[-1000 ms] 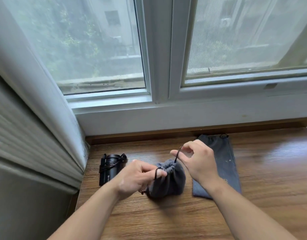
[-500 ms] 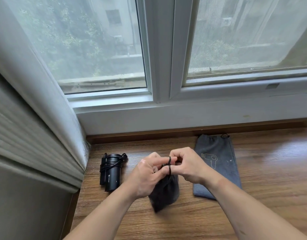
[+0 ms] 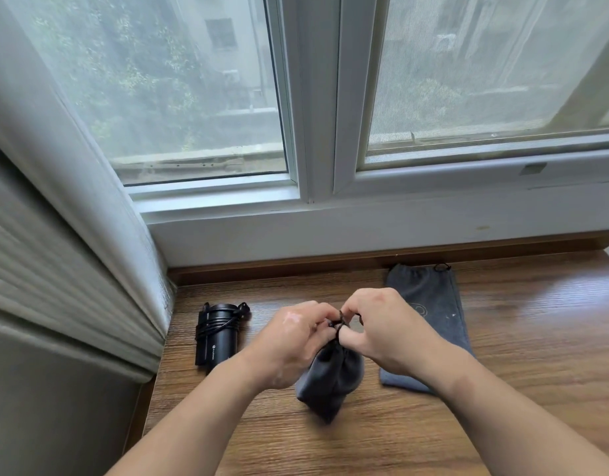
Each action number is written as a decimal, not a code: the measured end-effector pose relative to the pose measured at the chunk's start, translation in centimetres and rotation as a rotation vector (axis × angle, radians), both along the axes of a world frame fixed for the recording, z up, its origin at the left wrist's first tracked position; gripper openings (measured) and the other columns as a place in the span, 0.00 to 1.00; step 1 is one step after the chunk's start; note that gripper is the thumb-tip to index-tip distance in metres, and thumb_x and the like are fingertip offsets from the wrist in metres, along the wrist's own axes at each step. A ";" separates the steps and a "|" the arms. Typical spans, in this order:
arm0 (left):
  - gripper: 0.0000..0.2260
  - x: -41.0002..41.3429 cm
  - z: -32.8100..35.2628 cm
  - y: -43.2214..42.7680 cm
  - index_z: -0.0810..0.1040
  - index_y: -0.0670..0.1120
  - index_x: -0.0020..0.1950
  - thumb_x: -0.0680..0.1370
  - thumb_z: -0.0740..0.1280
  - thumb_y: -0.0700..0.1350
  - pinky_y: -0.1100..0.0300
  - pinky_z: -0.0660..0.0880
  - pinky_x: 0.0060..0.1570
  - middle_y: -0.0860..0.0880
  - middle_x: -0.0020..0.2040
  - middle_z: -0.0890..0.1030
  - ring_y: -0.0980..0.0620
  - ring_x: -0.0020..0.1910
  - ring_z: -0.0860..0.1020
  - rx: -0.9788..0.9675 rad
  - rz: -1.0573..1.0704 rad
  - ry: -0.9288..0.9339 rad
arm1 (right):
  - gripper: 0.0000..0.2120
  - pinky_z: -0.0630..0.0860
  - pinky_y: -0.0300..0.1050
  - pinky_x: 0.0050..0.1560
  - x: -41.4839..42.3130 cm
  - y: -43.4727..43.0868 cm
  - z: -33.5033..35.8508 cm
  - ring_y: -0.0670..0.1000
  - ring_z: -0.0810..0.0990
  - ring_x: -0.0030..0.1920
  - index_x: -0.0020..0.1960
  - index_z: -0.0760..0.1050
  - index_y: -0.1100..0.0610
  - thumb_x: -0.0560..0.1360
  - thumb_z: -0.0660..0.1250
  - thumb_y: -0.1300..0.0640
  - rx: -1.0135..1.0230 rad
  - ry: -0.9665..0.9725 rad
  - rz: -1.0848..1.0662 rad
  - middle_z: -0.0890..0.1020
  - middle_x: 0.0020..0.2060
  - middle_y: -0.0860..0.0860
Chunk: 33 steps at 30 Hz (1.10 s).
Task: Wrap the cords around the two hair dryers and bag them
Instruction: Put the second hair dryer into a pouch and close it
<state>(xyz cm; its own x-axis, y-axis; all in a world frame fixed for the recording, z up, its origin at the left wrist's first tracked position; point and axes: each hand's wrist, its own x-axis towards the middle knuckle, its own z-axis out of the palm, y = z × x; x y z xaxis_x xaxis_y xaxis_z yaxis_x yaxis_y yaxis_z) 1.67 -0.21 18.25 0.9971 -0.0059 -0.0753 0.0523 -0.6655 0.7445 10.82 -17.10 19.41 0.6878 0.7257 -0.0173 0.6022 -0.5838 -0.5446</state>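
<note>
Grey filled drawstring pouch (image 3: 330,376) centre of wooden tabletop (image 3: 536,355) | left hand (image 3: 289,341) and right hand (image 3: 382,331) fingers both pinch its black drawstring (image 3: 337,326) | cord-wrapped black hair dryer (image 3: 219,334) lies left | flat grey pouch (image 3: 430,314) lies right

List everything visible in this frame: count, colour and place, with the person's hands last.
hair dryer: one, black, cord wrapped round its body, lying on the left of the ledge near the curtain
bulging pouch: one, dark grey, centre, hanging below both hands with its mouth gathered
drawstring: one, black, at the bulging pouch's mouth between the hands
flat pouch: one, grey, lying flat on the right of the ledge, partly behind the right forearm
wooden ledge: one, brown, under everything
window: one, white frame, two panes, behind the ledge
curtain: one, pale grey, far left
left hand: fingers pinch the drawstring
right hand: fingers pinch the drawstring
</note>
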 end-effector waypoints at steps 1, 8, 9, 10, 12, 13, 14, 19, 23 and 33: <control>0.07 -0.2 -0.1 -0.1 0.83 0.46 0.59 0.83 0.68 0.42 0.72 0.71 0.47 0.53 0.47 0.82 0.64 0.41 0.76 -0.028 0.016 -0.012 | 0.09 0.74 0.41 0.46 0.0 -0.2 0.1 0.46 0.76 0.42 0.47 0.84 0.50 0.73 0.68 0.47 0.009 0.000 0.021 0.83 0.44 0.46; 0.06 -0.5 0.5 -0.2 0.83 0.52 0.45 0.82 0.70 0.46 0.73 0.69 0.42 0.61 0.35 0.80 0.65 0.38 0.77 -0.003 0.119 -0.042 | 0.12 0.78 0.48 0.53 -0.2 -1.6 0.2 0.47 0.83 0.49 0.46 0.84 0.52 0.78 0.64 0.49 0.039 -0.034 0.103 0.87 0.47 0.47; 0.08 -0.5 0.4 0.2 0.81 0.54 0.43 0.82 0.70 0.47 0.70 0.71 0.41 0.60 0.35 0.81 0.64 0.37 0.78 -0.011 0.145 -0.022 | 0.10 0.78 0.47 0.53 -0.2 -2.0 0.1 0.45 0.83 0.49 0.47 0.85 0.52 0.79 0.67 0.49 0.065 -0.027 0.077 0.87 0.47 0.45; 0.09 -0.6 0.3 0.5 0.80 0.54 0.41 0.82 0.69 0.48 0.66 0.71 0.39 0.60 0.34 0.82 0.63 0.34 0.77 -0.044 0.154 0.020 | 0.08 0.78 0.43 0.52 -0.1 -2.4 -0.1 0.43 0.83 0.49 0.47 0.86 0.51 0.79 0.69 0.50 0.109 0.010 0.042 0.87 0.46 0.43; 0.12 -0.9 0.2 0.7 0.78 0.50 0.39 0.83 0.67 0.49 0.62 0.67 0.32 0.58 0.28 0.76 0.60 0.27 0.71 -0.238 0.162 0.146 | 0.05 0.77 0.35 0.50 -0.1 -3.0 -0.6 0.40 0.83 0.49 0.45 0.87 0.49 0.77 0.72 0.52 0.215 0.157 -0.024 0.86 0.47 0.38; 0.13 -1.0 0.3 0.7 0.77 0.50 0.38 0.82 0.66 0.50 0.61 0.64 0.31 0.57 0.26 0.72 0.57 0.26 0.67 -0.402 0.185 0.187 | 0.05 0.75 0.34 0.50 -0.3 -3.1 -0.8 0.40 0.83 0.50 0.43 0.87 0.49 0.77 0.73 0.53 0.263 0.268 -0.056 0.84 0.48 0.39; 0.13 -1.1 0.4 0.6 0.77 0.50 0.37 0.80 0.65 0.50 0.61 0.64 0.31 0.55 0.27 0.71 0.55 0.27 0.66 -0.533 0.214 0.198 | 0.07 0.74 0.34 0.51 -0.5 -3.1 -1.0 0.42 0.82 0.50 0.40 0.86 0.50 0.76 0.73 0.55 0.315 0.399 -0.092 0.83 0.49 0.40; 0.10 -1.6 -0.6 0.8 0.81 0.52 0.40 0.79 0.64 0.51 0.64 0.74 0.50 0.56 0.43 0.81 0.56 0.44 0.77 -0.555 0.280 0.043 | 0.09 0.73 0.45 0.59 -1.1 -2.6 -1.2 0.47 0.80 0.52 0.31 0.80 0.57 0.64 0.70 0.52 0.655 0.888 -0.225 0.83 0.46 0.49; 0.13 -1.5 -0.4 0.6 0.80 0.51 0.36 0.78 0.66 0.55 0.66 0.74 0.55 0.49 0.44 0.84 0.57 0.50 0.80 -0.577 0.352 -0.073 | 0.08 0.76 0.50 0.55 -0.8 -2.4 -0.1 0.54 0.82 0.44 0.32 0.75 0.61 0.68 0.63 0.61 0.895 1.141 -0.312 0.82 0.38 0.58; 0.18 -1.1 0.5 1.0 0.78 0.49 0.33 0.84 0.67 0.43 0.52 0.77 0.45 0.54 0.29 0.76 0.54 0.33 0.76 -0.567 0.464 -0.101 | 0.10 0.63 0.37 0.26 0.9 -3.0 1.0 0.44 0.64 0.24 0.36 0.79 0.56 0.75 0.74 0.58 0.607 0.764 -0.262 0.68 0.23 0.49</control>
<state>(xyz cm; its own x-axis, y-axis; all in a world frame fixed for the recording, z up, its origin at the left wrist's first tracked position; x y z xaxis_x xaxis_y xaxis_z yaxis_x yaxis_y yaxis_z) 0.60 0.83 18.76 0.9085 0.4072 -0.0939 0.1481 -0.1035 0.9836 11.73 -20.10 20.37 0.7861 0.5855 -0.1978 -0.1392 -0.1441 -0.9797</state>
